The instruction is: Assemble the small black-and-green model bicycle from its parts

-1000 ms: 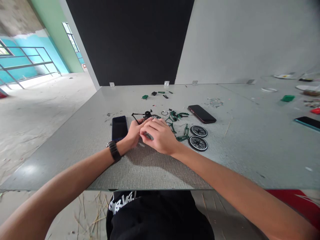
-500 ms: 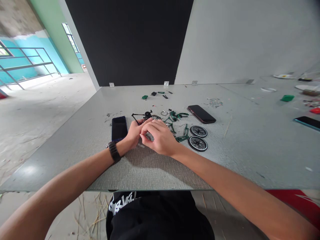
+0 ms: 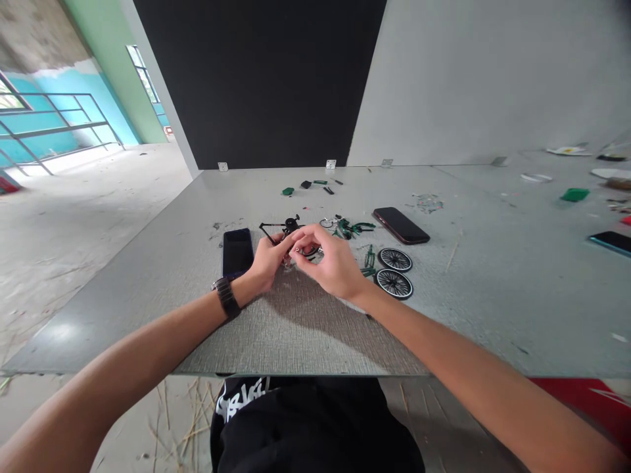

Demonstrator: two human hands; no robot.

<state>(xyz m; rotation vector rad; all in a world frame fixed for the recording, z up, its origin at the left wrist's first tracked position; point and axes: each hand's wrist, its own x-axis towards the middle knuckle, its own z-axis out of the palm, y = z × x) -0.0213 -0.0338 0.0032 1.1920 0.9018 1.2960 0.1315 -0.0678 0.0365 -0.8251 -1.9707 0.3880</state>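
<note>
Head view: left hand [image 3: 266,261] and right hand [image 3: 331,266] each grip, pinching, a small bike part [image 3: 304,250]

Green model parts [image 3: 355,228], 2 black-spoked wheels [image 3: 394,271].

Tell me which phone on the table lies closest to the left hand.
The dark blue phone, right beside the left hand; the black phone lies beyond the wheels, and a third sits far right.

The grey bench [image 3: 148,309] holds two small black wheels [image 3: 394,270] side by side, green toy parts [image 3: 352,228], a dark phone [image 3: 237,251] and another phone [image 3: 400,225].
</note>
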